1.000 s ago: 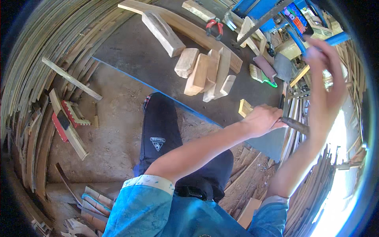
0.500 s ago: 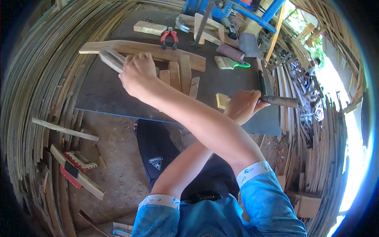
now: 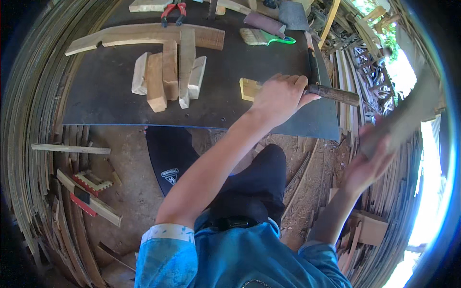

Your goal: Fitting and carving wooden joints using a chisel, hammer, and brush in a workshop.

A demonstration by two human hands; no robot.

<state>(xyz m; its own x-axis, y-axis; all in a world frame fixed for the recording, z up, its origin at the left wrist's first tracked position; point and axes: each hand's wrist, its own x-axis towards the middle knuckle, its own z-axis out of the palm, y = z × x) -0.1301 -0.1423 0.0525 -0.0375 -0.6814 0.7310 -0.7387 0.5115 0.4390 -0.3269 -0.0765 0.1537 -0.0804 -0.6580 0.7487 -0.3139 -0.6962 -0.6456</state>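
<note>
My left hand (image 3: pixel 279 98) is closed at the right part of the dark tabletop (image 3: pixel 221 103), around a wooden-handled tool. Its round brown handle (image 3: pixel 338 95) sticks out to the right past my fingers; the tool's other end is hidden under the hand. Beside my knuckles lies a small pale yellow wood block (image 3: pixel 248 90). Off the table's right side, my right hand (image 3: pixel 367 165) grips a greyish wood piece (image 3: pixel 408 115), smeared by motion and tilted up to the right. Several short wood pieces (image 3: pixel 170 69) lie together left of centre.
Behind the short pieces lies a long curved board (image 3: pixel 144 36). Red-handled pliers (image 3: pixel 174 12), a green-handled brush (image 3: pixel 266 37) and a sandpaper roll (image 3: pixel 264 23) lie farther back. Stacked wood strips (image 3: pixel 29 96) line the left; a cardboard box (image 3: pixel 370 228) sits at lower right.
My right hand has swung with the wood piece from the table's left side to the far right, uncrossing my arms. My left hand stays on the tool. The view has shifted, showing the table higher.
</note>
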